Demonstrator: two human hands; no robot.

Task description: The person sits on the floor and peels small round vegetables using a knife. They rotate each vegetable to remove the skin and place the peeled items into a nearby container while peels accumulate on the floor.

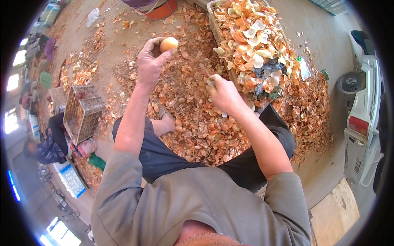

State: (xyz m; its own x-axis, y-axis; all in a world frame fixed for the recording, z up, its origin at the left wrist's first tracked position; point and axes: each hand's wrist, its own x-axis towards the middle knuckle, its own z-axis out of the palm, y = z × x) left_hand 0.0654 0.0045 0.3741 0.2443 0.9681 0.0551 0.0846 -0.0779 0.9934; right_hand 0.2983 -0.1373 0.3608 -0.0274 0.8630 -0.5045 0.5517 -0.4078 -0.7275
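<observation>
My left hand [151, 60] is raised at the upper left of centre, its fingers and thumb around a round, pale orange onion [169, 45]. My right hand [222, 92] is closed on the handle of a small knife [205, 70]; the thin blade points up and left, apart from the onion. Below both hands, a thick layer of onion skins [197, 129] covers the floor between my legs. Beyond my right hand stands a long crate [218, 30] heaped with onion skins and peeled layers, with a dark plastic scrap on the heap.
An orange bucket [161, 9] with a purple rim stands at the top. At the left are plastic crates [89, 115] and a seated person [50, 144]. More skins [311, 113] are piled at the right, near a parked white vehicle [358, 138]. A wooden board [335, 212] lies lower right.
</observation>
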